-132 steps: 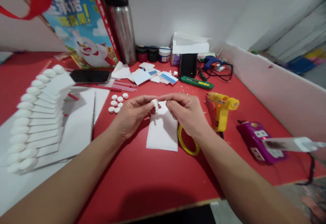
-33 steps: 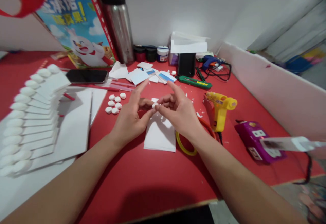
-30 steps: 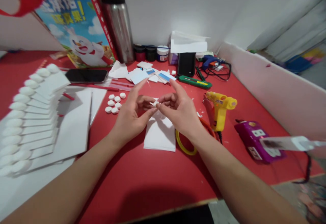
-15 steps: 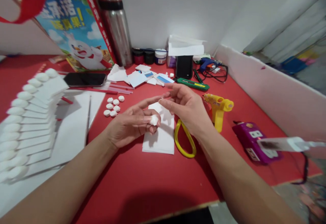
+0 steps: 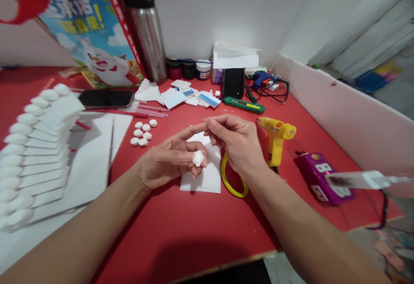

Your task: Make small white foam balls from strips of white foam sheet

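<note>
My left hand (image 5: 168,161) pinches a small, uneven white clay lump (image 5: 198,158) between the thumb and the bent fingers, its forefinger stretched out to the right. At that forefinger's tip, the thumb and fingers of my right hand (image 5: 237,139) are pressed together; whatever may be between them is too small or hidden to see. Below both hands lies a white paper pad (image 5: 207,180), partly covered. A yellow ring-shaped loop (image 5: 225,176) rests under my right wrist. Left of my hands, several small white balls (image 5: 143,133) sit in a cluster on the red table (image 5: 207,228).
A row of white cards topped with white ovals (image 5: 42,146) stands at left. Behind are a phone (image 5: 106,98), a steel flask (image 5: 148,38), paper scraps (image 5: 173,98) and a green cutter (image 5: 244,104). A yellow glue gun (image 5: 276,139) and purple power block (image 5: 323,180) stand right.
My right hand has lowered slightly, its fingers closing at the left forefinger's tip. The white lump has shifted a little right and down in my left hand.
</note>
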`<control>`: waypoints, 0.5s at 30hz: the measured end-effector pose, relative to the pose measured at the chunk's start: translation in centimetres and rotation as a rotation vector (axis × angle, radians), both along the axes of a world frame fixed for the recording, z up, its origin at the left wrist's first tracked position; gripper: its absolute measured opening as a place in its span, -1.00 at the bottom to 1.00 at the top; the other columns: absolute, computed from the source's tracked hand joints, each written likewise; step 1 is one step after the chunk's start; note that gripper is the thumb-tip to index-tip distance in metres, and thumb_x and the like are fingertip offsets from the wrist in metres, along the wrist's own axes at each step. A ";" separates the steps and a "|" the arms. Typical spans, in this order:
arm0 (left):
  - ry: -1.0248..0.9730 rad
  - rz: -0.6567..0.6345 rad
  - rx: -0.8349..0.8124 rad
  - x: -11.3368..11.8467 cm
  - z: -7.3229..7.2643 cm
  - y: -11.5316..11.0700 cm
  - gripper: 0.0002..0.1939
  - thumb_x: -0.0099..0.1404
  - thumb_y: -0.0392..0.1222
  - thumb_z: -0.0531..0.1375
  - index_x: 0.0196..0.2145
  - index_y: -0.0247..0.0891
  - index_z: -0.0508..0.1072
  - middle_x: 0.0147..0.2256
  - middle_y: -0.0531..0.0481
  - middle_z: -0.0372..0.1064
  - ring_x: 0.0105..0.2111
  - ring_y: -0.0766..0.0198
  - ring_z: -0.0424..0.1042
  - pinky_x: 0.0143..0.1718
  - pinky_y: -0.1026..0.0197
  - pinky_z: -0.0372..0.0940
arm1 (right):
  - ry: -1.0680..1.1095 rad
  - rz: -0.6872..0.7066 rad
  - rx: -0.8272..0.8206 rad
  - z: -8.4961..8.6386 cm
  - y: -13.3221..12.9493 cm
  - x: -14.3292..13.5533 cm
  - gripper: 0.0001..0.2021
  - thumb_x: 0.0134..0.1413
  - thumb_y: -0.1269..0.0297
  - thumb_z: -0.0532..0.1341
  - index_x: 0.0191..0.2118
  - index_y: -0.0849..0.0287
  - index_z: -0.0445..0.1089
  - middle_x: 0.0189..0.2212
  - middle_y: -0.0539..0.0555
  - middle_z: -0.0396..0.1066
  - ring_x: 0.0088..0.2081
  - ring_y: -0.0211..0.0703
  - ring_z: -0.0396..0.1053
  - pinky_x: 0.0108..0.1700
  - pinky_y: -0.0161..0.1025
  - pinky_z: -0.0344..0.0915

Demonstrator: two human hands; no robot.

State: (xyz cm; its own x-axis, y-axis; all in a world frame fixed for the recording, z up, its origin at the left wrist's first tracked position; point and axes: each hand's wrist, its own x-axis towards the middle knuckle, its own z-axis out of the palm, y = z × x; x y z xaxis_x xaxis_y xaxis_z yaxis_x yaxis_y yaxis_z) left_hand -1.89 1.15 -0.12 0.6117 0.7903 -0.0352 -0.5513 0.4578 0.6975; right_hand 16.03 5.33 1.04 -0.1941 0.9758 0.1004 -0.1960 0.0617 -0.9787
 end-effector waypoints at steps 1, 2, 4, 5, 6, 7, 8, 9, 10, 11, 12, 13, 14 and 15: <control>0.005 0.001 -0.004 0.0 0.0 0.0 -0.33 0.24 -0.43 0.23 0.30 -0.18 0.32 -0.31 -0.11 0.49 -0.40 0.30 0.47 -0.35 0.31 0.36 | -0.002 -0.001 -0.014 0.0 -0.1 0.0 -0.82 0.07 0.20 0.40 -0.40 0.21 0.54 -0.54 -0.01 0.47 -0.58 -0.39 0.26 -0.54 -0.37 0.14; 0.012 0.003 -0.007 0.0 0.0 0.0 -0.33 0.24 -0.42 0.23 0.30 -0.19 0.33 -0.30 -0.12 0.49 -0.41 0.31 0.46 -0.35 0.31 0.37 | -0.007 0.001 -0.025 0.0 -0.1 -0.1 -0.79 0.09 0.16 0.39 -0.40 0.21 0.53 -0.54 0.00 0.48 -0.59 -0.39 0.27 -0.54 -0.37 0.15; 0.024 0.005 -0.010 0.0 0.0 0.0 -0.33 0.25 -0.40 0.24 0.30 -0.18 0.33 -0.30 -0.12 0.49 -0.42 0.32 0.45 -0.36 0.31 0.36 | -0.026 0.005 -0.031 -0.1 -0.1 -0.2 -0.74 0.13 0.09 0.36 -0.39 0.20 0.53 -0.54 0.01 0.49 -0.60 -0.38 0.29 -0.56 -0.38 0.16; 0.030 0.006 -0.012 -0.1 0.0 0.0 -0.34 0.25 -0.39 0.25 0.30 -0.18 0.34 -0.31 -0.11 0.49 -0.43 0.33 0.44 -0.37 0.31 0.36 | -0.034 0.007 -0.028 -0.2 -0.1 -0.2 -0.72 0.15 0.07 0.34 -0.38 0.20 0.52 -0.54 0.02 0.48 -0.61 -0.38 0.29 -0.57 -0.38 0.16; 0.035 0.007 -0.015 -0.1 0.0 -0.1 -0.34 0.25 -0.37 0.26 0.30 -0.17 0.35 -0.31 -0.11 0.49 -0.44 0.33 0.43 -0.37 0.31 0.35 | -0.040 0.008 -0.023 -0.3 -0.1 -0.3 -0.71 0.16 0.05 0.32 -0.38 0.20 0.52 -0.54 0.02 0.48 -0.62 -0.38 0.30 -0.58 -0.38 0.15; 0.038 0.010 -0.019 -0.1 0.0 -0.1 -0.34 0.24 -0.37 0.27 0.29 -0.17 0.35 -0.31 -0.11 0.49 -0.44 0.33 0.43 -0.38 0.31 0.35 | -0.044 0.009 -0.019 -0.3 0.0 -0.3 -0.70 0.18 0.03 0.30 -0.37 0.20 0.52 -0.54 0.02 0.49 -0.63 -0.38 0.30 -0.60 -0.38 0.14; 0.038 0.014 -0.022 -0.2 0.0 -0.1 -0.34 0.24 -0.36 0.27 0.29 -0.17 0.36 -0.31 -0.11 0.49 -0.45 0.32 0.42 -0.39 0.30 0.35 | -0.047 0.011 -0.013 -0.3 0.0 -0.3 -0.69 0.20 0.03 0.29 -0.35 0.20 0.52 -0.53 0.02 0.49 -0.63 -0.38 0.31 -0.61 -0.39 0.13; 0.039 0.020 -0.026 -0.2 0.0 -0.1 -0.34 0.23 -0.36 0.27 0.28 -0.18 0.37 -0.31 -0.11 0.48 -0.44 0.32 0.42 -0.39 0.30 0.35 | -0.056 0.014 -0.001 -0.3 0.0 -0.3 -0.69 0.22 0.03 0.27 -0.33 0.20 0.52 -0.52 0.03 0.50 -0.63 -0.37 0.32 -0.61 -0.38 0.13; 0.039 0.028 -0.031 -0.3 0.0 0.0 -0.35 0.23 -0.36 0.27 0.28 -0.19 0.37 -0.31 -0.11 0.48 -0.44 0.31 0.42 -0.39 0.29 0.35 | -0.079 0.017 0.022 -0.3 0.1 -0.2 -0.70 0.24 0.05 0.25 -0.31 0.20 0.53 -0.51 0.02 0.51 -0.63 -0.37 0.33 -0.61 -0.38 0.14; 0.036 0.036 -0.034 -0.3 0.0 0.0 -0.35 0.22 -0.36 0.27 0.27 -0.20 0.38 -0.31 -0.12 0.48 -0.44 0.30 0.42 -0.39 0.28 0.35 | -0.116 0.014 0.058 -0.3 0.1 -0.2 -0.72 0.26 0.07 0.24 -0.28 0.20 0.54 -0.50 0.02 0.51 -0.62 -0.36 0.34 -0.59 -0.37 0.18; 0.032 0.044 -0.039 -0.3 0.0 0.0 -0.36 0.21 -0.36 0.28 0.26 -0.21 0.39 -0.30 -0.12 0.48 -0.45 0.30 0.42 -0.39 0.27 0.36 | -0.163 0.005 0.104 -0.3 0.0 -0.2 -0.74 0.26 0.10 0.24 -0.26 0.19 0.55 -0.49 0.01 0.51 -0.61 -0.36 0.35 -0.56 -0.36 0.22; 0.027 0.050 -0.044 -0.2 0.0 -0.1 -0.37 0.21 -0.36 0.28 0.24 -0.23 0.40 -0.31 -0.12 0.48 -0.45 0.31 0.42 -0.40 0.27 0.36 | -0.210 -0.007 0.149 -0.3 0.0 -0.1 -0.77 0.26 0.13 0.25 -0.24 0.18 0.56 -0.48 0.00 0.52 -0.60 -0.36 0.36 -0.52 -0.36 0.25; 0.027 0.043 -0.047 -0.1 0.0 -0.1 -0.39 0.20 -0.36 0.29 0.22 -0.24 0.42 -0.31 -0.12 0.48 -0.46 0.31 0.42 -0.40 0.27 0.36 | -0.255 -0.011 0.184 -0.2 -0.1 -0.1 -0.81 0.24 0.17 0.28 -0.24 0.17 0.58 -0.47 -0.01 0.52 -0.59 -0.36 0.37 -0.49 -0.35 0.28; 0.029 0.025 -0.046 0.1 -0.1 -0.2 -0.42 0.20 -0.35 0.29 0.20 -0.26 0.43 -0.32 -0.12 0.49 -0.47 0.31 0.42 -0.40 0.27 0.36 | -0.293 -0.007 0.205 -0.2 -0.2 -0.2 -0.84 0.20 0.20 0.31 -0.26 0.16 0.59 -0.48 -0.02 0.53 -0.58 -0.36 0.37 -0.47 -0.35 0.30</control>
State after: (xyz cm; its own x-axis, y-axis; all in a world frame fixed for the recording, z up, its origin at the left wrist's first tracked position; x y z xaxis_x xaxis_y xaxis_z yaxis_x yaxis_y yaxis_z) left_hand -1.83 0.97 -0.19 0.5897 0.8027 -0.0893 -0.5428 0.4758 0.6921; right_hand 15.87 5.10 0.81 -0.2371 0.9426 0.2349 0.0925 0.2626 -0.9604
